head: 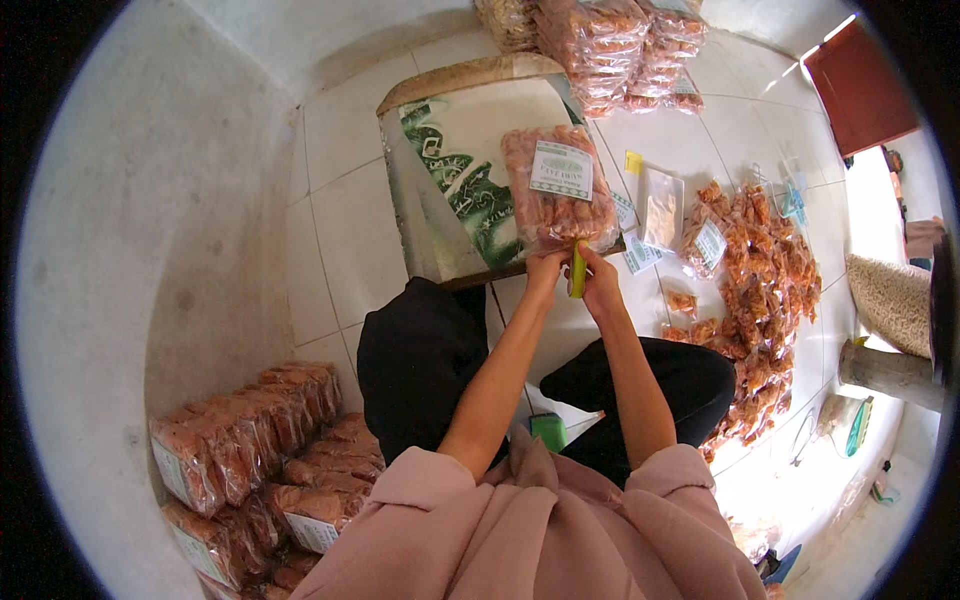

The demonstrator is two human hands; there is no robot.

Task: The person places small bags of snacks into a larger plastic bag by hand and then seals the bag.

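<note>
A clear plastic bag of reddish-brown snack pieces point(559, 214) lies on a low board-topped table point(442, 262), its printed label facing up. My left hand point(547, 268) grips the gathered plastic at the bag's near end. In my right hand point(600, 281) is a slim yellow-green hand tool point(577, 268), apparently a stapler, held upright against that same end. Its jaws are hidden by the plastic and my fingers. Loose printed labels point(642, 251) lie just right of the table, close to a clear plastic packet point(663, 210).
Many small snack packets point(765, 292) are heaped on the tiled floor at right. Filled bags are stacked at the back point(592, 45) and at lower left by the wall point(247, 435). A green box point(549, 431) lies between my legs. A rolled mat point(889, 304) stands at far right.
</note>
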